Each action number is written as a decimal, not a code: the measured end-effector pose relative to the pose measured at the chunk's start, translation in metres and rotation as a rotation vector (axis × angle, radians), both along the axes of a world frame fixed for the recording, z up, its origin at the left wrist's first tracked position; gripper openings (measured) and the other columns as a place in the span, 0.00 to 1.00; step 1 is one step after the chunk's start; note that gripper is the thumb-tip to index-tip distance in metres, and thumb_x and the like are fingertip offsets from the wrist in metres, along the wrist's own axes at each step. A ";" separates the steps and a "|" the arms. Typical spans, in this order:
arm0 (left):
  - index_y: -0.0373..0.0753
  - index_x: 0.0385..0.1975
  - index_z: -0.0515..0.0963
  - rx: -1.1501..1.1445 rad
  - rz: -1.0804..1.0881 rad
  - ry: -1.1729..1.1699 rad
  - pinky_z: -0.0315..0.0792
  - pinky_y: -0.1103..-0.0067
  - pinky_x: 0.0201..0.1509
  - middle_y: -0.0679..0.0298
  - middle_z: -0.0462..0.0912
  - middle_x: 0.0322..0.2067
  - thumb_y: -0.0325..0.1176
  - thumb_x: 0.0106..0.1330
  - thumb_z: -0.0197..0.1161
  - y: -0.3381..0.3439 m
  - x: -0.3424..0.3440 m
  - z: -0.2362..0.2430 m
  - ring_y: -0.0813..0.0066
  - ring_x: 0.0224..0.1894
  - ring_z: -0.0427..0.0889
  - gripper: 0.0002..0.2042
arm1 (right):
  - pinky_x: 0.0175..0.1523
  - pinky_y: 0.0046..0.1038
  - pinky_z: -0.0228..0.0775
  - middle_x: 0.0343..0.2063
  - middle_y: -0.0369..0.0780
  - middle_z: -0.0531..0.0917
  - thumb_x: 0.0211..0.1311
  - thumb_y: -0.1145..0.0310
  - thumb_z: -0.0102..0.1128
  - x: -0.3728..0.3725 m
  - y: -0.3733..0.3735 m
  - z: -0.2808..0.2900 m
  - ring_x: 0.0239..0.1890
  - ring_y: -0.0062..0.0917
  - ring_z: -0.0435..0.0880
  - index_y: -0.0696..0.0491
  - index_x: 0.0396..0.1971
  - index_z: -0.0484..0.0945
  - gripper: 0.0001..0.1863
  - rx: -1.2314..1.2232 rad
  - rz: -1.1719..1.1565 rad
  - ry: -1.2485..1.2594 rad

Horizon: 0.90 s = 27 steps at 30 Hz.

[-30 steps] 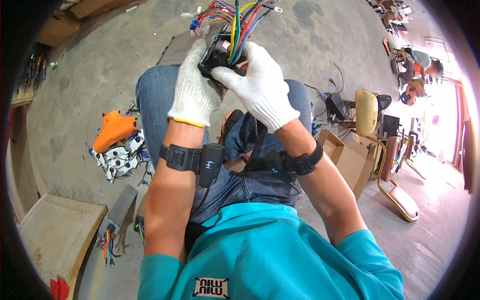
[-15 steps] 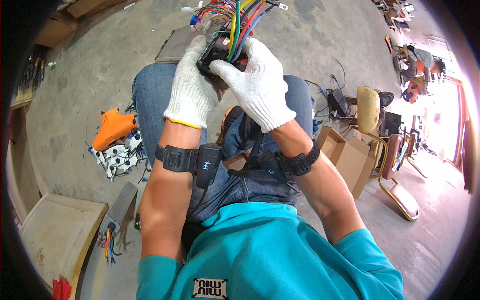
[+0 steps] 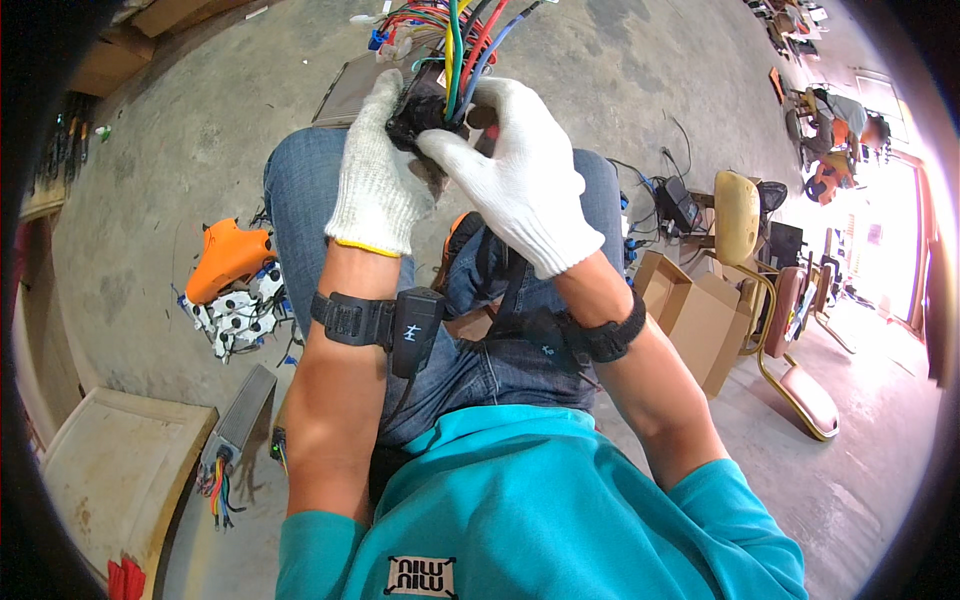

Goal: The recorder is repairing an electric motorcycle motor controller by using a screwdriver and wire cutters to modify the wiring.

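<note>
at 8 o'clock, a beige panel [image 3: 125, 465] lies at the edge of view; right of it, a grey metal case [image 3: 237, 418] with coloured leads at its near end. at 9 o'clock, an orange shell [image 3: 230, 262] touches a cluster of white parts [image 3: 240, 318] on the floor.

at 11 o'clock, the left hand [image 3: 376, 178], in a white knit glove, is closed against the left side of a black wired unit [image 3: 418, 112]; its thumb lies along that side, and the fingers underneath are hidden.

the unit sits between 11 and 12 o'clock, held between both hands above the knees. thick cables [image 3: 462, 62] in yellow, green, red and blue rise from it toward 12 o'clock.

between 12 and 1 o'clock, the right hand [image 3: 530, 185], also gloved, is partly curled: thumb pressed to the unit's near face, fingers bent around the right side beside the cables. fingertip contact there cannot be confirmed.

at 3 o'clock, an open cardboard box [image 3: 712, 335]; just above, a yellow-backed chair [image 3: 736, 222].
</note>
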State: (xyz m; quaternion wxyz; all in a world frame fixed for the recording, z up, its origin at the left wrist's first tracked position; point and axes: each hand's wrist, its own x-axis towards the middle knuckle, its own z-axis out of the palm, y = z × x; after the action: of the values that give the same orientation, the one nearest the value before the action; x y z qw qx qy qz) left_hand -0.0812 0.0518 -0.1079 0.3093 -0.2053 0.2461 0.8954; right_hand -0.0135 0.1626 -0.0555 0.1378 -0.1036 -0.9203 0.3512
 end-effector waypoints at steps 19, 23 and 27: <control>0.37 0.52 0.78 0.120 -0.068 -0.153 0.77 0.81 0.22 0.56 0.83 0.36 0.55 0.74 0.60 -0.004 -0.009 -0.010 0.64 0.30 0.82 0.24 | 0.53 0.30 0.83 0.49 0.47 0.85 0.64 0.76 0.65 0.071 0.046 0.135 0.52 0.32 0.86 0.63 0.55 0.76 0.20 -0.523 -0.207 -0.006; 0.36 0.51 0.77 0.061 -0.027 -0.154 0.77 0.82 0.21 0.56 0.84 0.36 0.53 0.74 0.61 -0.003 -0.010 -0.008 0.64 0.30 0.83 0.23 | 0.63 0.41 0.76 0.54 0.53 0.82 0.54 0.84 0.60 0.086 0.039 0.132 0.56 0.41 0.85 0.64 0.57 0.73 0.27 -0.204 0.191 0.111; 0.36 0.50 0.78 0.096 -0.001 -0.067 0.77 0.82 0.22 0.57 0.84 0.37 0.52 0.74 0.60 -0.002 -0.007 -0.011 0.65 0.30 0.83 0.23 | 0.62 0.40 0.76 0.53 0.54 0.83 0.51 0.82 0.73 0.075 0.034 0.128 0.57 0.42 0.83 0.62 0.51 0.75 0.26 0.031 0.399 0.200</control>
State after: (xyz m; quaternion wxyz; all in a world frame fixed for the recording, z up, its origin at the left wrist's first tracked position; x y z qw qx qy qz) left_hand -0.0884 0.0493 -0.1186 0.3273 -0.2198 0.1923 0.8987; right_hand 0.0619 0.1963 0.0725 0.1578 0.1180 -0.9097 0.3657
